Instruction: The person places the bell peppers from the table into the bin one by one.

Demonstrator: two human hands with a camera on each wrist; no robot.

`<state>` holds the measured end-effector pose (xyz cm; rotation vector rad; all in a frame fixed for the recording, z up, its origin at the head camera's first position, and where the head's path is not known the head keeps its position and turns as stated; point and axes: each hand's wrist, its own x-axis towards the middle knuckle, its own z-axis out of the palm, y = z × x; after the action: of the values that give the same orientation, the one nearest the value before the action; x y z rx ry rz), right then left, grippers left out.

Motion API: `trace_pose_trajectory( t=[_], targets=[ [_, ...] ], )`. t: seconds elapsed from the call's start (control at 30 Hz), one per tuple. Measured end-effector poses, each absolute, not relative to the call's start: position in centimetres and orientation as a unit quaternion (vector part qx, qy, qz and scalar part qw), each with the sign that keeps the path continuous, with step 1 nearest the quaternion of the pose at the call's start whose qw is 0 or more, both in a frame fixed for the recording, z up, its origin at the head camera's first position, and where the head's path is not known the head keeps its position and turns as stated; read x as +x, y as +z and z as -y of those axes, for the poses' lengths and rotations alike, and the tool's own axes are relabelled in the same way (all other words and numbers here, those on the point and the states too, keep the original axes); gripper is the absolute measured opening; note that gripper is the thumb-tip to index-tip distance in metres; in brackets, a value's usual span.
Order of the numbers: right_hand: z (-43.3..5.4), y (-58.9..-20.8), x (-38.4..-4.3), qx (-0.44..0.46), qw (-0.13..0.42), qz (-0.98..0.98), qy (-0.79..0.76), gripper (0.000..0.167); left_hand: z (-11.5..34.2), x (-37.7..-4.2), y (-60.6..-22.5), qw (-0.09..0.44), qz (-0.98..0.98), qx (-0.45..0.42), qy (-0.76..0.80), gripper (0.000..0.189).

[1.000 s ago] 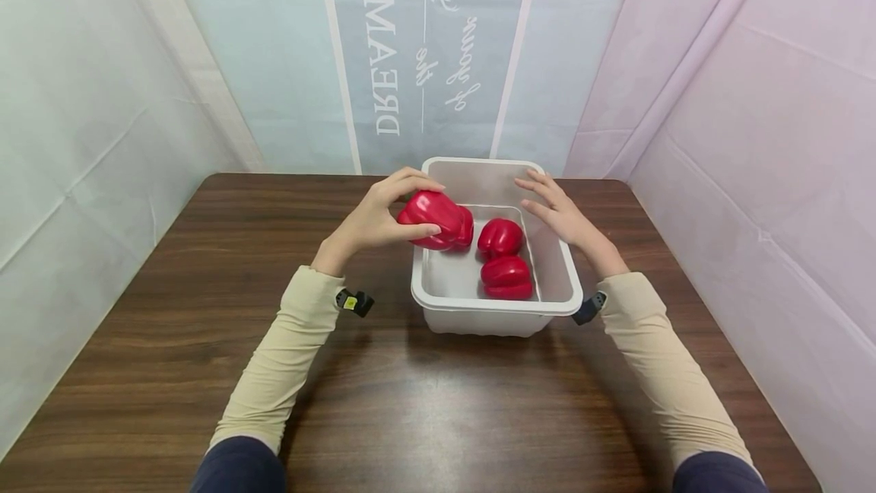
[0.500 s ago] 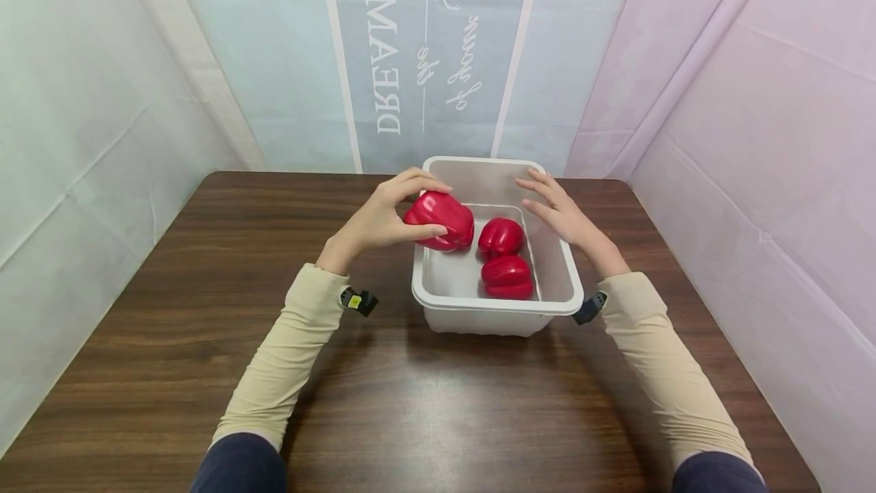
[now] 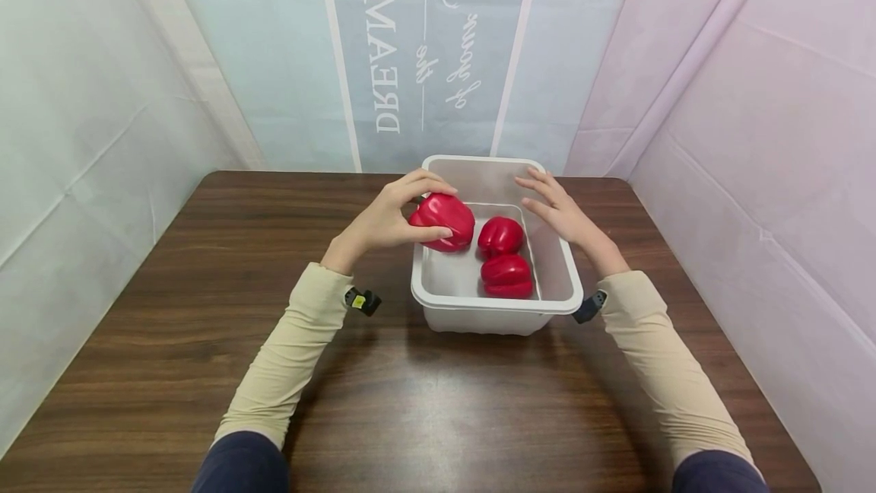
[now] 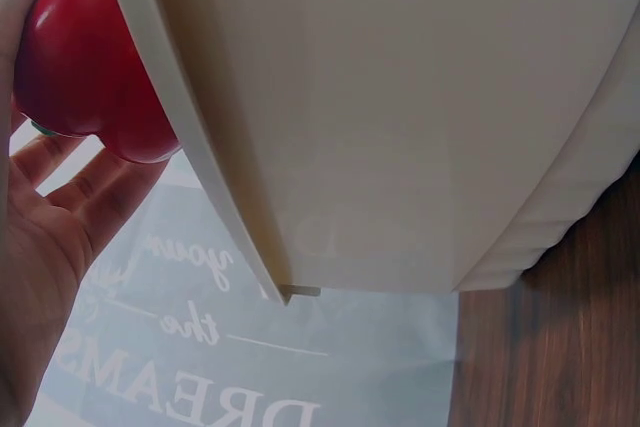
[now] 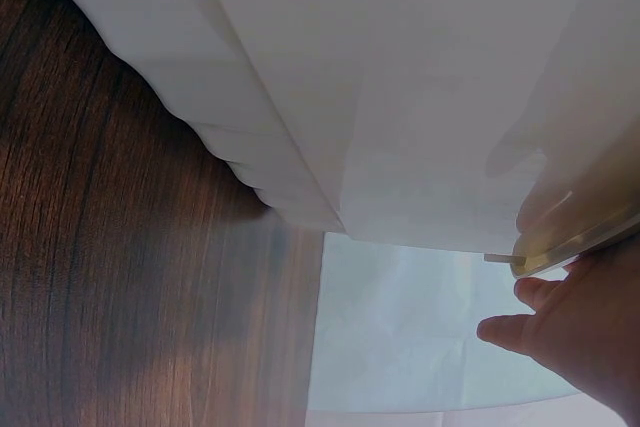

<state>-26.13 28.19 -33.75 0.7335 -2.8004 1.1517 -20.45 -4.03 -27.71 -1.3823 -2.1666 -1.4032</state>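
My left hand (image 3: 393,215) grips a glossy red bell pepper (image 3: 446,221) between thumb and fingers, over the left rim of a white plastic bin (image 3: 499,304). In the left wrist view the pepper (image 4: 85,57) shows a bit of green stem, and the bin's rim covers part of it. Two more red peppers lie in the bin against its right side, one pepper (image 3: 501,237) behind the other pepper (image 3: 506,275). At the right rim my right hand (image 3: 557,211) holds nothing, its fingers spread over the bin's edge.
The bin stands near the back edge of a dark wooden table (image 3: 438,409). A pale blue printed cloth (image 3: 424,44) hangs behind it, with white cloth walls (image 3: 766,173) at both sides.
My left hand has moved slightly to the right with the pepper, further over the bin. The right hand and the two peppers inside have stayed in place.
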Motion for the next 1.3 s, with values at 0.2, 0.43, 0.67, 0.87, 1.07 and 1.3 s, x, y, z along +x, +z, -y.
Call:
trace_pose_trajectory(
  t=[0.2,0.43,0.67,0.87,1.07,1.3],
  targets=[
    [-28.2,-33.8,-26.2,0.236,0.014,0.898,0.372,0.048,3.8,-20.2,-27.5,0.109,0.743,-0.471,-0.463,0.046],
    [-28.2,-33.8,-26.3,0.244,0.020,0.895,0.372,0.048,3.5,-20.1,-27.5,0.084,0.757,-0.464,-0.453,0.047],
    [-28.1,-33.8,-26.3,0.253,0.026,0.891,0.375,0.047,3.3,-20.0,-27.8,0.063,0.766,-0.456,-0.449,0.046],
    [-28.2,-33.7,-26.3,0.245,0.022,0.894,0.376,0.047,3.1,-20.1,-28.0,0.056,0.766,-0.456,-0.450,0.047],
    [-28.1,-33.7,-26.3,0.249,0.025,0.893,0.373,0.047,3.0,-20.0,-28.1,0.053,0.764,-0.462,-0.448,0.047],
    [-28.0,-33.7,-26.3,0.255,0.032,0.891,0.374,0.046,2.7,-21.5,-30.2,0.061,0.761,-0.471,-0.442,0.050]
  ],
)
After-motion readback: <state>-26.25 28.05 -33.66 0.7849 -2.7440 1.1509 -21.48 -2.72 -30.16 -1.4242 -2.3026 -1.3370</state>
